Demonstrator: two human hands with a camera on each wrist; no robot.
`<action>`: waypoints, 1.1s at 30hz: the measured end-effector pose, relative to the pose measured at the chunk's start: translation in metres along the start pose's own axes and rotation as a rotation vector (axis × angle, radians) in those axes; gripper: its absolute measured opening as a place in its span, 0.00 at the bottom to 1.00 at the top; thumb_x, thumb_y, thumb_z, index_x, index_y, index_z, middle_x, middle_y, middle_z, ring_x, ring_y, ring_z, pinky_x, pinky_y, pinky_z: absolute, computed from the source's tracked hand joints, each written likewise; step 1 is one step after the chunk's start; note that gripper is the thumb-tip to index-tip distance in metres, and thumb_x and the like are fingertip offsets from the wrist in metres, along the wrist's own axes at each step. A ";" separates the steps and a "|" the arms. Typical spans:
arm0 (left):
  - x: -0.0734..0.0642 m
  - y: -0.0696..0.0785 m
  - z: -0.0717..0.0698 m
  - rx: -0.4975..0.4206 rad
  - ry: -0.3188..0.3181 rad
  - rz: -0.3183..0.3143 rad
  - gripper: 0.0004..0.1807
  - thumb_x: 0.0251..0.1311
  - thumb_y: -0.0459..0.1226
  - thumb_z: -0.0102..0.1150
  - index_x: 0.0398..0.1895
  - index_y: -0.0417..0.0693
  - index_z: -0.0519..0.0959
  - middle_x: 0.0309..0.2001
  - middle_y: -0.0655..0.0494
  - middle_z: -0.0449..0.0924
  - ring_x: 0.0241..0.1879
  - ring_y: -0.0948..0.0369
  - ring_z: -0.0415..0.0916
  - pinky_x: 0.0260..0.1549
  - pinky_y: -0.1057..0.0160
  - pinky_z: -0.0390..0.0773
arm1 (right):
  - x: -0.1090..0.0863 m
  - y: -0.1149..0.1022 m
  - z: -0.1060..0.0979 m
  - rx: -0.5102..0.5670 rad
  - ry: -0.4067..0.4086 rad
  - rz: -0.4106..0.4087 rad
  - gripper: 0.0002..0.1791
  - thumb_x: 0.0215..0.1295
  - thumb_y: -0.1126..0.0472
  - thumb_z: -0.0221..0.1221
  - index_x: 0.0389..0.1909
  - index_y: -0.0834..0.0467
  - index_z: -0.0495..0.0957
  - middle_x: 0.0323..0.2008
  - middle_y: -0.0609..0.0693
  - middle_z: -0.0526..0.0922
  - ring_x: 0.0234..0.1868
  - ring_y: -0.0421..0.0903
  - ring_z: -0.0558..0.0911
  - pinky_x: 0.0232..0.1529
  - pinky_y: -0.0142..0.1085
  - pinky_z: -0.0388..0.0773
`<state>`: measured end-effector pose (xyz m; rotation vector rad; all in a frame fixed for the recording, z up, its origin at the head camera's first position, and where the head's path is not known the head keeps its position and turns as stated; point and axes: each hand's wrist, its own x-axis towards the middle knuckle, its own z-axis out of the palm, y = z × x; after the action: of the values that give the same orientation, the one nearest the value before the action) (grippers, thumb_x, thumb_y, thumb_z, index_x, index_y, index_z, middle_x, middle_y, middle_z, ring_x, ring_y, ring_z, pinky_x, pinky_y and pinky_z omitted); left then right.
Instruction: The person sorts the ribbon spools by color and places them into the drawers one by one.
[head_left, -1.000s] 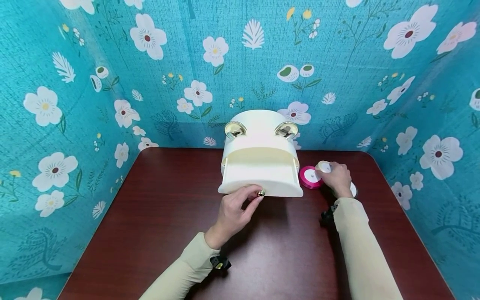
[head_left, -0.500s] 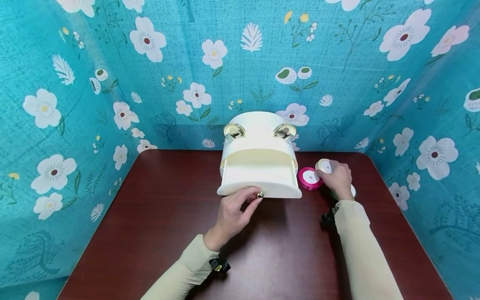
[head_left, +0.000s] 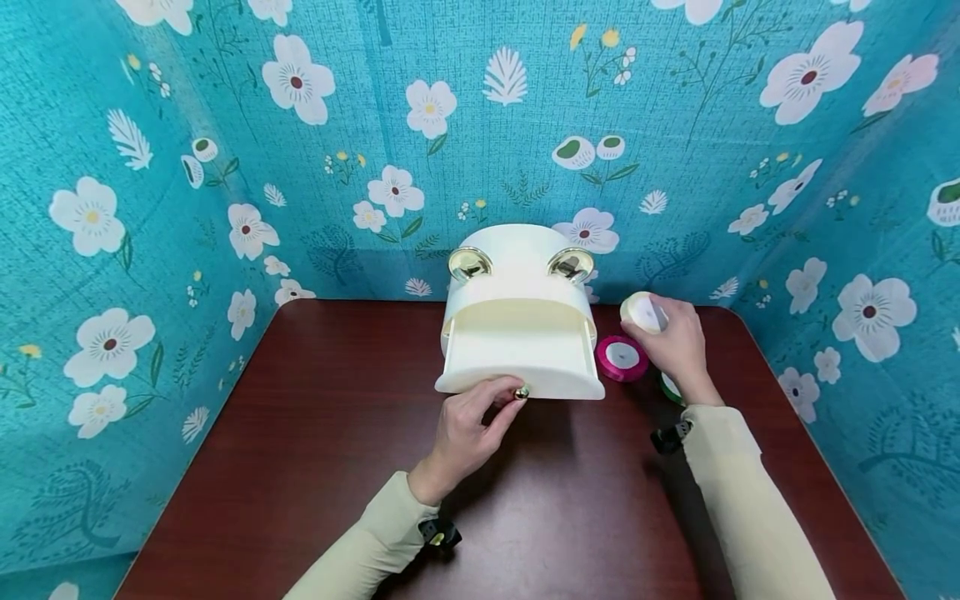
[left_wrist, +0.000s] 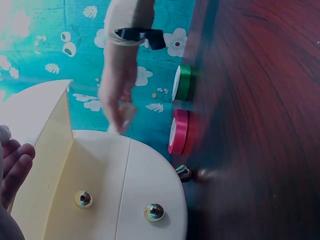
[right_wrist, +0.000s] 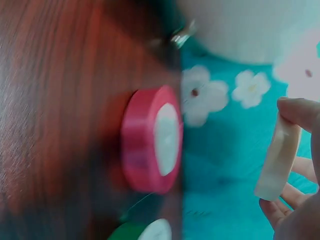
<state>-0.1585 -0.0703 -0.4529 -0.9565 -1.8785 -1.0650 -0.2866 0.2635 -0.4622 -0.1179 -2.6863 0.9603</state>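
A white rounded cabinet with gold trim stands at the back of the table, its top drawer pulled out. My left hand pinches the small gold knob on that drawer's front. To the right, my right hand holds a cream ribbon spool above the table, thumb on one edge and fingers on the other. Beneath it lies a pink ribbon spool, close to the cabinet. A green ribbon spool is partly covered by the right hand in the head view.
Two more gold knobs, one being the lower knob, show on the cabinet's lower fronts in the left wrist view. The dark red-brown table reaches back to a teal flowered cloth, which also hangs along both sides.
My right hand has lifted the cream spool up and slightly left, away from the other spools, uncovering more of the pink one. My left hand stays on the drawer knob.
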 end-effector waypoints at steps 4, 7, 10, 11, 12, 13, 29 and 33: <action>0.000 0.001 0.000 -0.014 0.004 0.003 0.15 0.56 0.31 0.65 0.47 0.42 0.79 0.37 0.56 0.83 0.34 0.68 0.81 0.35 0.73 0.79 | -0.008 -0.027 -0.011 0.022 0.012 -0.030 0.44 0.52 0.38 0.67 0.68 0.51 0.65 0.64 0.58 0.64 0.63 0.57 0.63 0.54 0.64 0.67; 0.000 0.001 -0.001 -0.021 0.002 0.002 0.15 0.55 0.31 0.66 0.47 0.42 0.79 0.37 0.56 0.83 0.33 0.68 0.81 0.35 0.73 0.79 | -0.016 -0.048 -0.018 0.046 0.038 -0.092 0.43 0.50 0.38 0.68 0.67 0.49 0.68 0.63 0.57 0.66 0.62 0.55 0.64 0.53 0.61 0.68; 0.000 0.002 -0.001 -0.021 0.000 0.001 0.15 0.55 0.31 0.66 0.47 0.42 0.79 0.37 0.57 0.83 0.33 0.68 0.81 0.35 0.73 0.79 | -0.024 -0.066 -0.024 0.080 0.072 -0.189 0.41 0.49 0.41 0.70 0.64 0.50 0.71 0.62 0.56 0.68 0.61 0.54 0.66 0.51 0.59 0.70; 0.000 0.002 -0.001 -0.021 -0.001 0.001 0.14 0.56 0.31 0.65 0.47 0.42 0.79 0.37 0.56 0.83 0.33 0.68 0.81 0.36 0.73 0.79 | -0.027 -0.071 -0.026 0.093 0.079 -0.215 0.40 0.49 0.42 0.70 0.64 0.50 0.72 0.62 0.55 0.69 0.61 0.54 0.67 0.51 0.58 0.70; 0.000 0.002 -0.001 -0.020 -0.002 0.002 0.14 0.56 0.31 0.65 0.47 0.42 0.79 0.37 0.56 0.83 0.33 0.68 0.81 0.36 0.73 0.79 | -0.029 -0.076 -0.028 0.104 0.082 -0.238 0.40 0.48 0.43 0.71 0.64 0.50 0.72 0.62 0.55 0.69 0.61 0.53 0.67 0.51 0.58 0.71; 0.000 0.003 -0.001 -0.019 -0.002 0.001 0.14 0.56 0.32 0.65 0.47 0.42 0.79 0.37 0.56 0.83 0.33 0.68 0.81 0.36 0.73 0.79 | -0.031 -0.081 -0.029 0.117 0.087 -0.259 0.40 0.48 0.44 0.71 0.63 0.50 0.72 0.62 0.54 0.69 0.61 0.52 0.67 0.51 0.58 0.71; 0.001 0.005 0.000 -0.017 -0.004 0.008 0.15 0.55 0.31 0.66 0.47 0.42 0.79 0.38 0.57 0.82 0.34 0.68 0.80 0.36 0.73 0.79 | -0.057 -0.138 -0.031 0.243 0.046 -0.462 0.38 0.44 0.49 0.75 0.61 0.48 0.75 0.60 0.50 0.72 0.61 0.47 0.70 0.53 0.51 0.72; 0.000 0.006 0.000 -0.014 -0.009 0.003 0.15 0.55 0.31 0.66 0.47 0.42 0.79 0.37 0.57 0.82 0.34 0.68 0.80 0.36 0.73 0.79 | -0.062 -0.145 -0.026 0.268 0.020 -0.499 0.37 0.44 0.49 0.75 0.60 0.48 0.76 0.59 0.50 0.73 0.61 0.48 0.70 0.52 0.49 0.71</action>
<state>-0.1531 -0.0685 -0.4508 -0.9732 -1.8784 -1.0751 -0.2169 0.1559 -0.3665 0.5644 -2.3582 1.1186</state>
